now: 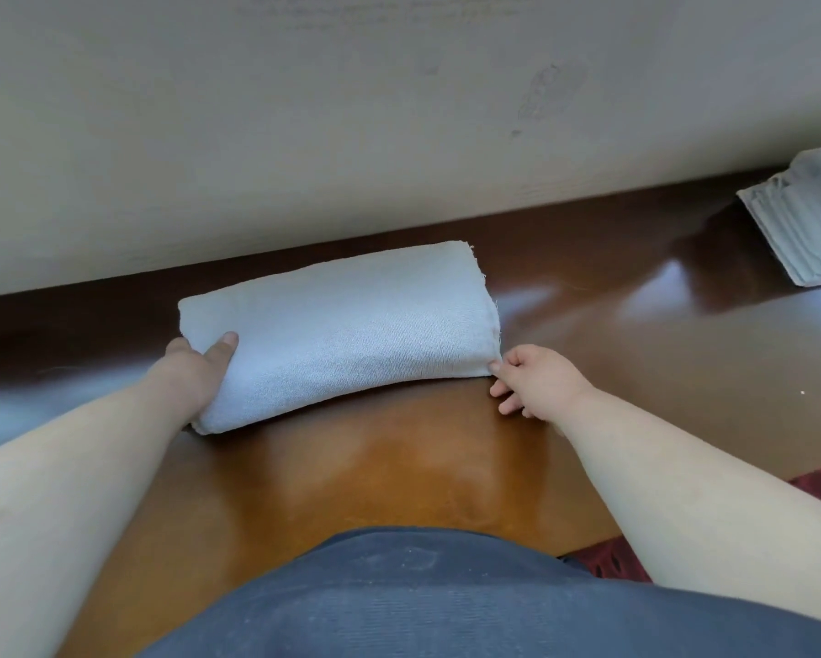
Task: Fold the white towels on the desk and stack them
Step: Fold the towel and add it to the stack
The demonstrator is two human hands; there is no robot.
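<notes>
Folded white towel (pixel 337 325) lay flat mid-desk (pixel 399 467), far edge near the wall (pixel 304 135). Left hand (pixel 199 368) gripped its left end, thumb on top. Right hand (pixel 536 382) pinched the near right corner. Bare desk stretched right toward a towel stack (pixel 807 220) at frame edge.

Glossy brown desk (pixel 399 467), folded white towel (pixel 342 334) at centre, towel stack (pixel 807 220) far right

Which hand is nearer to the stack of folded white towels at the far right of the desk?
The right hand. It lies left of the stack of folded white towels, nearer the person; the left hand is farther left.
</notes>
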